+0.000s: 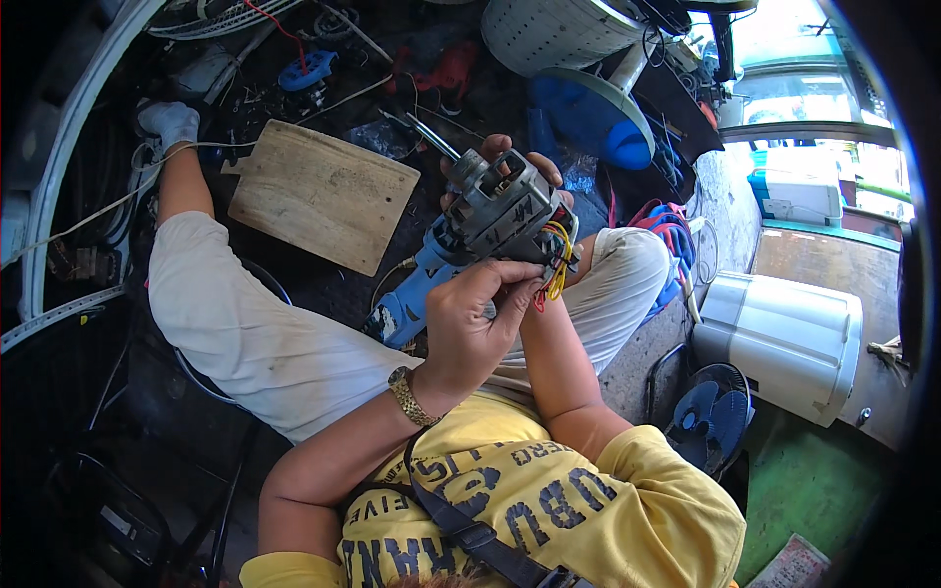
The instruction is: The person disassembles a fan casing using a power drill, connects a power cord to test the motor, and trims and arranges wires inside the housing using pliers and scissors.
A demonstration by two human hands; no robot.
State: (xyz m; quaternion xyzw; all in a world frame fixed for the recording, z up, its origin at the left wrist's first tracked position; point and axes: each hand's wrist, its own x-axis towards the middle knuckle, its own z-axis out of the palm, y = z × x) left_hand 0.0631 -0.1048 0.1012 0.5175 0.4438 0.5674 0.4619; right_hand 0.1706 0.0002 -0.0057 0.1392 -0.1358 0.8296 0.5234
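A grey electric fan motor (502,208) is held up over my lap, its metal shaft pointing to the far left. My right hand (544,169) grips it from behind, with fingertips showing over its far side and the palm hidden. Yellow and red wires (561,257) hang out of the motor's near right end. My left hand (475,309), wearing a gold watch at the wrist, pinches the wires with thumb and forefinger pressed together. Below the motor extends a blue plastic fan neck (407,294); I cannot tell how the two join.
A worn wooden board (323,196) lies ahead to the left, beside my foot. Beyond it are a blue plastic part (306,71) and a red tool (446,73). A white perforated tub (559,29) and round blue base (593,118) stand farther off. On the right are a white cylinder (779,343) and fan (706,416).
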